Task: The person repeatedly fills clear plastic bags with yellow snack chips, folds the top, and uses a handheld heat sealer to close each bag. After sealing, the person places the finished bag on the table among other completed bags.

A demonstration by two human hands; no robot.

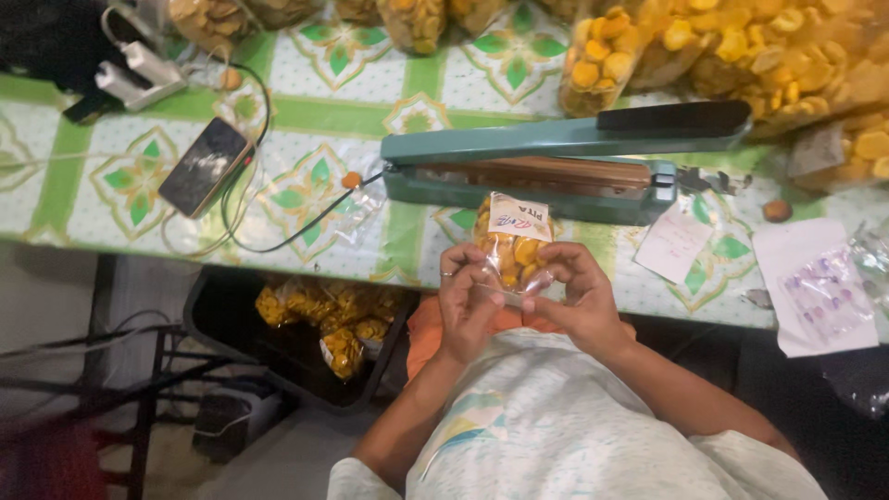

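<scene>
A small clear bag of round yellow snacks, with a white printed label at its top, is held upright between both hands just below the table's front edge. My left hand pinches the bag's lower left side. My right hand grips its lower right side. A ring shows on a left finger. Directly behind the bag lies a green heat sealer with its black-topped arm raised.
The table has a green-and-white patterned cloth. A phone with a black cable lies at left. Piled snack bags fill the back right. Paper slips and a label sheet lie at right. A black bin of filled bags sits under the table.
</scene>
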